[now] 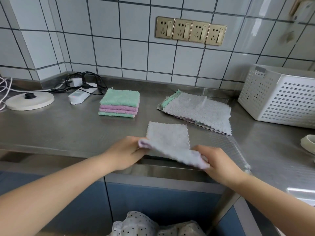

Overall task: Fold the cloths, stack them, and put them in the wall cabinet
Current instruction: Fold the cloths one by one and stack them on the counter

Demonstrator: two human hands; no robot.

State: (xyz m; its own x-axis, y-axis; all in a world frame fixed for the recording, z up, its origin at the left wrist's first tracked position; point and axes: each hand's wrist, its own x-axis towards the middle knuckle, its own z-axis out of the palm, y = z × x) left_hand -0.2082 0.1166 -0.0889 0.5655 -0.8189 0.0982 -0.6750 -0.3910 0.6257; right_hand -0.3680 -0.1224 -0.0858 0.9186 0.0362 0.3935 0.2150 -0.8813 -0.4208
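Both hands pinch the near corners of a grey cloth (pixel 167 138) at the steel counter's (pixel 68 130) near edge: left hand (pixel 127 151), right hand (pixel 219 161), whose fingertips hide beneath the fabric. Folded stack (pixel 120 103) far left; unfolded pile (pixel 196 110) far right.

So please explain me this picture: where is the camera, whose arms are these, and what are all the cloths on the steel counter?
There is no machine here. A person wears one camera on the head, looking down at their own bare arms. The left hand and right hand each pinch a near corner of a pale lilac-grey cloth, apparently mid-fold. On the steel counter behind it lie a stack of folded green and pink cloths and a pile of flat unfolded grey cloths. A white perforated plastic basket stands at the right.
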